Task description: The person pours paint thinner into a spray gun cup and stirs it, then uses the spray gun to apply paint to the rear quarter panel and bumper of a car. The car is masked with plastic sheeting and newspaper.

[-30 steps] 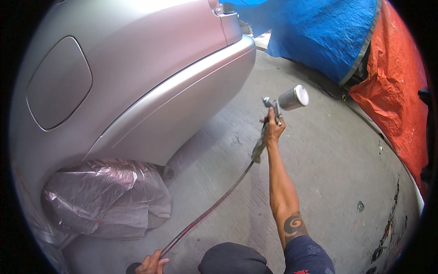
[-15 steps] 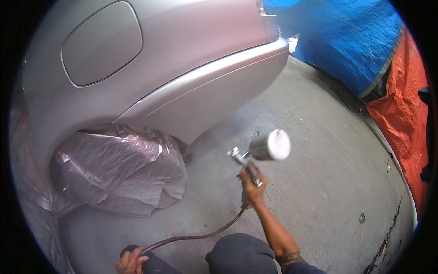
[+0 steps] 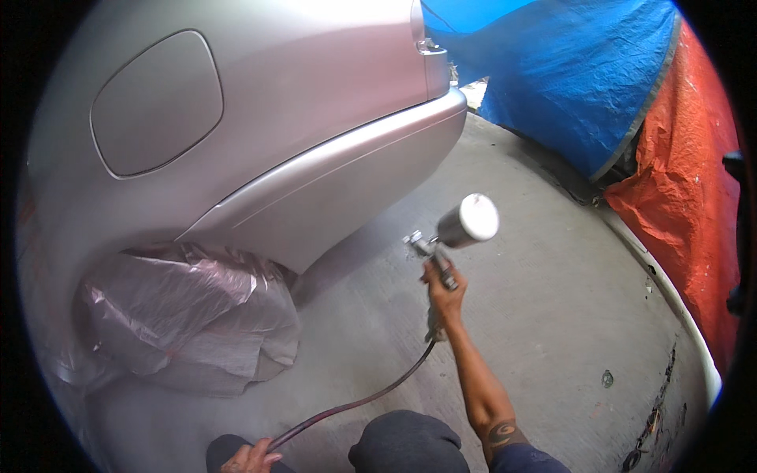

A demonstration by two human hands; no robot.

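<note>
My right hand [image 3: 447, 290] is wrapped round the grip of a metal spray gun [image 3: 430, 250], a paint cup with a white lid [image 3: 479, 217] tilted at its upper right. The nozzle faces the car's silver rear bumper [image 3: 347, 189], a gap of bare floor between them. From the gun's base a dark reddish hose [image 3: 359, 404] curves down to the lower left. There my left hand [image 3: 251, 457] is closed round it, partly cut off by the picture's lower edge. Above the bumper spreads the silver rear side panel [image 3: 276, 102] with its fuel door [image 3: 158, 102].
Plastic sheeting [image 3: 189, 315] covers the rear wheel at left. A blue tarp [image 3: 576, 87] and an orange tarp [image 3: 686, 189] hang at the right. Grey concrete floor [image 3: 536, 315] lies between, with a crack at lower right. Haze hangs near the bumper. My knees show below.
My right hand has raised the spray gun slightly away from me. My left hand shifted a little right with the hose. The view has turned, so the car sits lower and further left.
</note>
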